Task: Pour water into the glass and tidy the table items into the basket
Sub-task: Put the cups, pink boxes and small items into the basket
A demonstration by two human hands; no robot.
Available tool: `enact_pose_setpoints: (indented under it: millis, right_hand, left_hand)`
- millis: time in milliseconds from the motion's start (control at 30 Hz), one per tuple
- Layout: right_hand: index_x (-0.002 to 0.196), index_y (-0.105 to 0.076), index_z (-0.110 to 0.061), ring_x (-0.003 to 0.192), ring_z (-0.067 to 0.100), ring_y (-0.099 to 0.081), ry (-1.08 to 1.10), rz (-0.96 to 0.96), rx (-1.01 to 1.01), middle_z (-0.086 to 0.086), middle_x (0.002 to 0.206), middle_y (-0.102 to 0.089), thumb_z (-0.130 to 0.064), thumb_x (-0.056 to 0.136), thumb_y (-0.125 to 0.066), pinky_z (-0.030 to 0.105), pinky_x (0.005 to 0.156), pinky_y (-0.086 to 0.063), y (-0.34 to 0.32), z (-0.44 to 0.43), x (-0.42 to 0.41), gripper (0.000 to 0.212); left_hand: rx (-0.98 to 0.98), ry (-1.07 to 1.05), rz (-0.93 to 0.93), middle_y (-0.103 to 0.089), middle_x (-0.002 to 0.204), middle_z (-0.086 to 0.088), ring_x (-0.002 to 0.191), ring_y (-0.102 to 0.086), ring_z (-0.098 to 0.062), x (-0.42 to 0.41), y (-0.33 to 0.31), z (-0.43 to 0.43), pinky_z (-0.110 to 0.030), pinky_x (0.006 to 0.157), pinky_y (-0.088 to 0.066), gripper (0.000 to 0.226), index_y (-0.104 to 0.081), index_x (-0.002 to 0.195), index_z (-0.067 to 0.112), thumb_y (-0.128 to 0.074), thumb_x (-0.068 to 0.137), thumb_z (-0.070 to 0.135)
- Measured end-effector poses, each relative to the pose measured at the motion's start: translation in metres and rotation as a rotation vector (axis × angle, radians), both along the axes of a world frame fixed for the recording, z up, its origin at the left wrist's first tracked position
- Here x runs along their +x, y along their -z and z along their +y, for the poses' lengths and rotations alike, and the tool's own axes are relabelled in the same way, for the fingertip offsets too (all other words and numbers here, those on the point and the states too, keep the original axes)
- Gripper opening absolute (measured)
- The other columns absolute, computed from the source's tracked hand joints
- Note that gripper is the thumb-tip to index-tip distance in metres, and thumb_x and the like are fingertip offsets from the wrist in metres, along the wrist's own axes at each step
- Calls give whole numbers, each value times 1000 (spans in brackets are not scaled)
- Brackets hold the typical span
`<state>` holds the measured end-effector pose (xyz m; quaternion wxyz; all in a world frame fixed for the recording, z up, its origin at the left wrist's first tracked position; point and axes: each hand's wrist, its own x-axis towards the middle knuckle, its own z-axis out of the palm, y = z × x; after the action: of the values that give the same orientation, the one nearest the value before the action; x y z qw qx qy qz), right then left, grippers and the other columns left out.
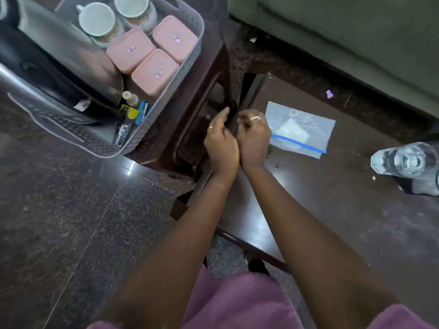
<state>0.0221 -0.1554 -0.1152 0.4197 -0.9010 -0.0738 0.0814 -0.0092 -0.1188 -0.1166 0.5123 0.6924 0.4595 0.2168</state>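
both hands meet over the gap betw. stool and table: left hand and right hand curl fingers round a small dark item (identity unclear), prob. readying it for the basket, which holds 3 pink boxes and 2 cups. zip bag lies flat on the table; glass stands at its right edge, contents unclear.
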Motion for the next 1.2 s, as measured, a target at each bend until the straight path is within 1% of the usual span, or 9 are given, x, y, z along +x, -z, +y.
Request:
enact_pose_setpoints:
  millis: [100, 267, 400, 567, 767, 900, 1000, 1100, 1200]
  right_hand:
    - [111, -63, -1, 123, 29, -45, 166, 72, -117, 16, 130, -52, -6, 89, -56, 31, 100, -37, 20, -41, 19, 24]
    - [136, -44, -12, 135, 36, -26, 451, 245, -359, 18, 149, -25, -21, 95, -52, 34, 109, -25, 42, -101, 52, 43]
    - [141, -34, -17, 132, 36, -31, 615, 467, -384, 18, 146, -30, -28, 98, -45, 45, 107, -30, 52, -123, 64, 46]
    - [138, -35, -7, 129, 35, -38, 653, 522, -336, 20, 141, -38, -23, 99, -42, 38, 104, -31, 58, -131, 71, 42]
    - [132, -43, -1, 126, 34, -43, 706, 523, -174, 21, 138, -41, -21, 98, -45, 34, 104, -33, 54, -134, 80, 39]
    - [125, -52, -4, 117, 26, -51, 704, 442, -71, 15, 133, -50, -20, 98, -47, 25, 95, -36, 45, -130, 88, 33]
    - [120, -57, -8, 111, 25, -54, 687, 378, -3, 13, 129, -53, -20, 97, -48, 22, 90, -37, 37, -119, 89, 28]
    - [121, -56, -12, 105, 23, -52, 703, 424, 126, 13, 125, -53, -23, 96, -47, 30, 95, -41, 28, -104, 86, 28]
    - [124, -46, -17, 103, 24, -53, 722, 647, 496, 6, 118, -54, -30, 97, -45, 43, 92, -46, 21, -90, 80, 30]
  left_hand:
    - [-120, 230, 121, -62, 125, -14, 118, -56, -23, 23, 19, -20, -12, 95, -35, 45, -57, 124, 4, -37, 86, -11]
    - [-182, 476, 402, -45, 143, -13, 131, -42, -26, 66, 37, -32, -31, 108, -31, 46, -37, 140, 10, -36, 94, 6]
    - [-213, 434, 504, -43, 143, -17, 130, -43, -29, 88, 43, -33, -31, 105, -33, 48, -30, 142, 7, -37, 95, 9]
    - [-269, 444, 545, -47, 140, -15, 128, -44, -30, 95, 45, -35, -34, 107, -36, 43, -37, 138, 8, -41, 97, 18]
    - [-320, 399, 518, -59, 122, -18, 113, -54, -33, 92, 44, -32, -40, 98, -45, 35, -55, 117, 2, -42, 96, 26]
    - [-337, 331, 420, -61, 115, -13, 104, -58, -30, 87, 40, -27, -35, 87, -46, 31, -56, 112, 5, -43, 96, 28]
    - [-412, 286, 320, -62, 113, -9, 102, -60, -28, 78, 34, -18, -40, 90, -51, 28, -52, 114, 8, -41, 97, 29]
    - [-453, 283, 203, -62, 117, -12, 104, -60, -28, 69, 24, -8, -47, 95, -50, 25, -51, 114, 8, -42, 98, 24]
    - [-467, 275, 92, -62, 115, -12, 103, -61, -27, 63, 10, 1, -47, 94, -51, 20, -52, 112, 10, -43, 97, 21]
